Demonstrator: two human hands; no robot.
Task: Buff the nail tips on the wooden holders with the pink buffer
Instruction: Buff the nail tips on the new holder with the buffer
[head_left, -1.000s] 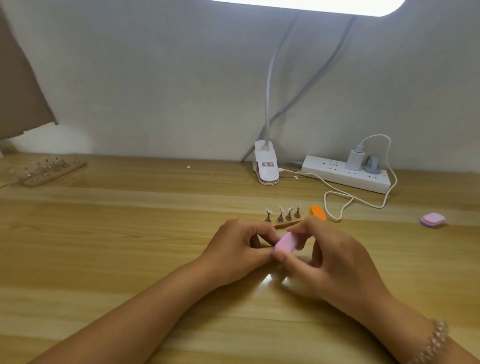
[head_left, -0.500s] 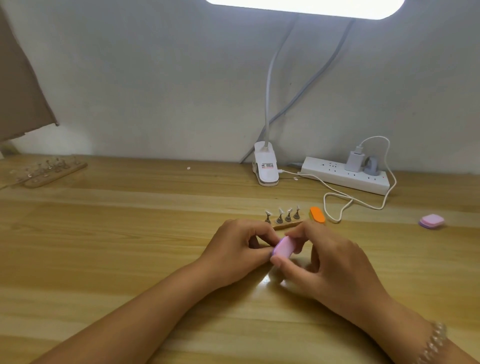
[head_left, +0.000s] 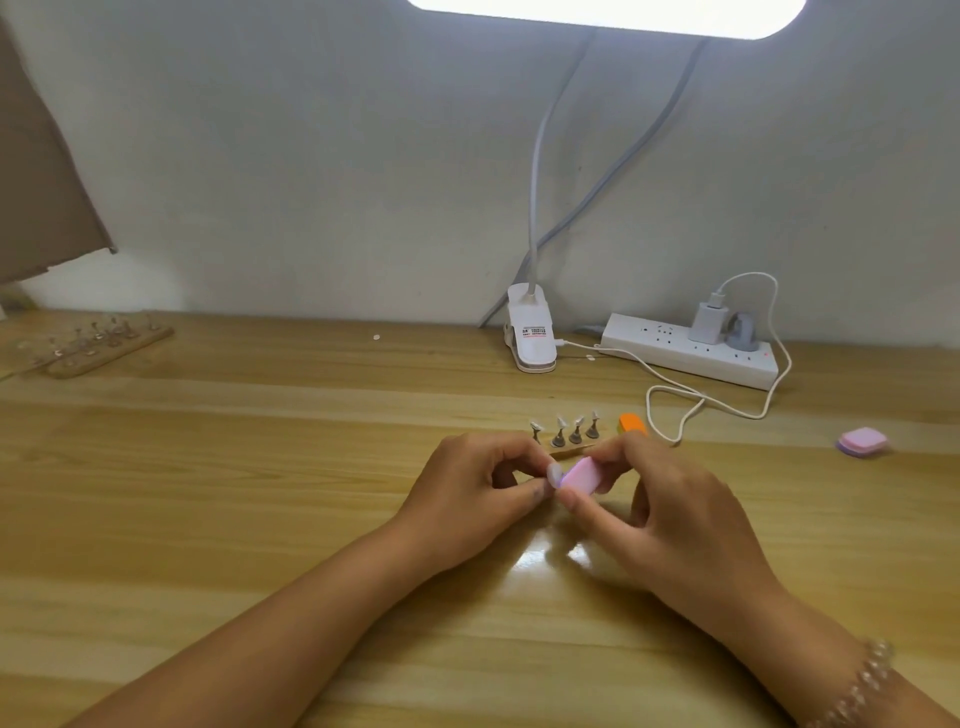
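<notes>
The left hand (head_left: 478, 488) pinches a tiny translucent nail tip (head_left: 554, 473), the right hand (head_left: 675, 514) a pink foam buffer block (head_left: 582, 475). The tip seems light and flimsy, so it is best gripped at its base.

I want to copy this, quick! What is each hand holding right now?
Left hand: closed, pinching a small pale nail tip.
Right hand: closed, pinching the pink rectangular buffer block.

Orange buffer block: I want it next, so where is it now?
Head view: the orange buffer block lies on the wooden table right of centre, just right of the small wooden holder with four nail tips, beyond the right hand.
</notes>
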